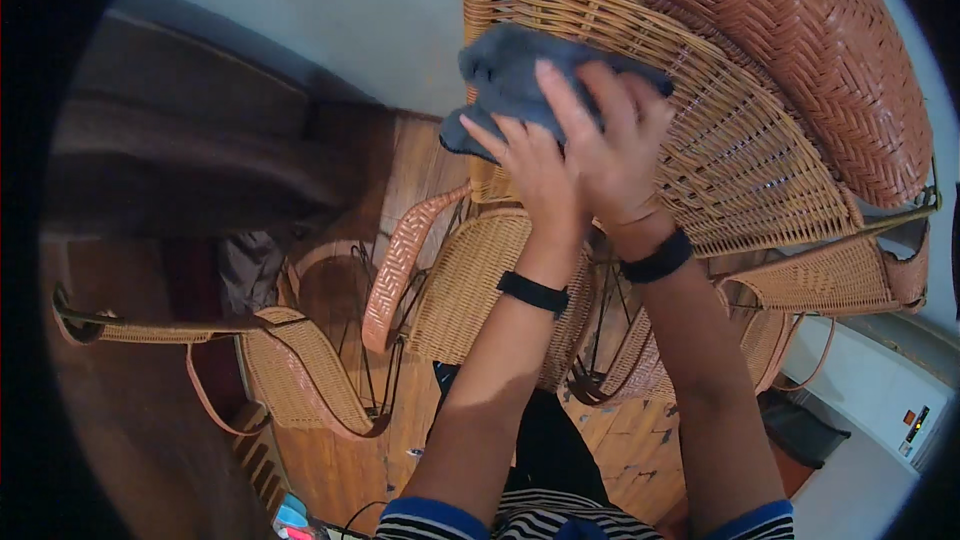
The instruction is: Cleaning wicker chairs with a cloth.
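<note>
A grey-blue cloth [517,82] is bunched against the upper left part of a wicker chair's woven backrest [720,150]. My left hand [536,172] has its fingers on the cloth's lower edge. Beside it, my right hand [622,142] presses on the cloth from the right, its fingers spread and blurred. The two wrists almost touch, and each wears a black band. Below my hands is a woven wicker seat [469,289], partly covered by my left forearm. A broad red-brown woven headrest [817,67] curves along the top of the backrest.
A similar wicker chair [292,367] stands at the left, and more wicker seating [817,277] is at the right. Dark fabric [202,165] fills the upper left. A white appliance [877,390] stands at the right on the wooden floor [405,405]. A pale wall [322,22] rises behind.
</note>
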### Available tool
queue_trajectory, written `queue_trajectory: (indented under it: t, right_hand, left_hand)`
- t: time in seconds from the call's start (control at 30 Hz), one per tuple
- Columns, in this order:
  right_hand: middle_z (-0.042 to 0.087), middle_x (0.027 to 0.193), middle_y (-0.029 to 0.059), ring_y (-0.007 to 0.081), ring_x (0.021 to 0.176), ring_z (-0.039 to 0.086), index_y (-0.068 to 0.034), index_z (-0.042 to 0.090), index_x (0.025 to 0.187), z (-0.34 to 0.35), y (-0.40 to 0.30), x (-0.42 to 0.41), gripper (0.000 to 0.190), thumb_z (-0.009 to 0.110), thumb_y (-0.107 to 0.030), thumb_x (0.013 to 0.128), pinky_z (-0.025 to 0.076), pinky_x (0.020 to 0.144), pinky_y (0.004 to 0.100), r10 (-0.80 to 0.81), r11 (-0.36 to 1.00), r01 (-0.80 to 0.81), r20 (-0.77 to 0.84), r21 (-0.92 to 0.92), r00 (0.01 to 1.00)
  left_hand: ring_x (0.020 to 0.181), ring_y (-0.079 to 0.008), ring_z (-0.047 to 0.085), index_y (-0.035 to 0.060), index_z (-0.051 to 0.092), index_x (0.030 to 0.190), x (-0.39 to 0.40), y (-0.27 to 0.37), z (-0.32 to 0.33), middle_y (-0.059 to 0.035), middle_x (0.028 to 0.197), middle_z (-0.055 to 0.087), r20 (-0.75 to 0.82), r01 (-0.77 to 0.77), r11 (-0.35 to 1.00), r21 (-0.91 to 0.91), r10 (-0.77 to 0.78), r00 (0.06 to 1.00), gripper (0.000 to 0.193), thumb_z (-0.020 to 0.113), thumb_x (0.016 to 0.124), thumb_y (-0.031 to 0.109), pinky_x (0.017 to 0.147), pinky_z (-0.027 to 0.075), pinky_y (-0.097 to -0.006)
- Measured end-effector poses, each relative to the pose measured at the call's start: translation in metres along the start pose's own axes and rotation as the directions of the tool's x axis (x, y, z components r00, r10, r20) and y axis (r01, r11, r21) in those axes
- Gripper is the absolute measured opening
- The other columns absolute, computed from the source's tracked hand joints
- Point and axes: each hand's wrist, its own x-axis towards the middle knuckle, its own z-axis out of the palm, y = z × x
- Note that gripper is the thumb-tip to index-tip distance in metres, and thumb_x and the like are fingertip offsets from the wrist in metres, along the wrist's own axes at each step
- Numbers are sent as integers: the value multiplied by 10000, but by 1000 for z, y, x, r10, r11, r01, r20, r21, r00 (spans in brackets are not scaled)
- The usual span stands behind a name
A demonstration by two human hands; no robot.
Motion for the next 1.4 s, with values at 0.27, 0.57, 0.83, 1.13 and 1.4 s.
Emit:
queue_trajectory:
  t: [0.27,0.57,0.83,1.13,1.4]
  right_hand:
    - [513,1114,-28,197,966,453,-236,643,1111,20,-20,-95,378,607,-216,735,400,740,325,-93,995,98,275,-4,957]
    - [549,1077,-25,200,943,514,-254,652,1080,19,-17,-145,354,604,-221,730,424,727,324,-88,996,71,411,56,907]
    - [550,1087,16,206,929,523,-250,615,1134,-35,25,-208,382,555,-201,760,425,694,352,4,990,65,490,-124,872]
    - [520,1049,104,318,943,496,-157,587,1146,-90,22,-216,482,603,-72,671,426,776,426,368,929,-325,544,-177,754]
    - [452,1332,93,225,1244,418,26,392,1333,-114,-52,-143,750,500,78,592,312,1047,329,559,-242,-935,825,259,84]
  left_hand:
    - [1128,-443,392,-10,453,1085,-73,-40,25,-237,1063,457,223,41,944,327,-119,968,341,416,881,261,1027,95,-660]
    - [1106,-432,425,-85,420,1183,-136,-52,53,-277,1106,518,313,186,953,241,-258,914,414,403,897,215,1044,182,-546]
    - [1050,-395,467,-57,442,1185,-192,-14,67,-242,1116,491,447,137,976,-172,-47,893,380,444,881,170,1000,269,-512]
    - [1182,-380,410,-30,401,1261,-219,15,28,-227,1229,433,668,575,665,-477,-152,729,502,584,837,166,1010,343,-416]
    - [1171,-316,430,42,513,1146,-189,-81,-77,-171,1234,472,840,539,788,-298,-52,540,570,786,674,209,1017,324,-385]
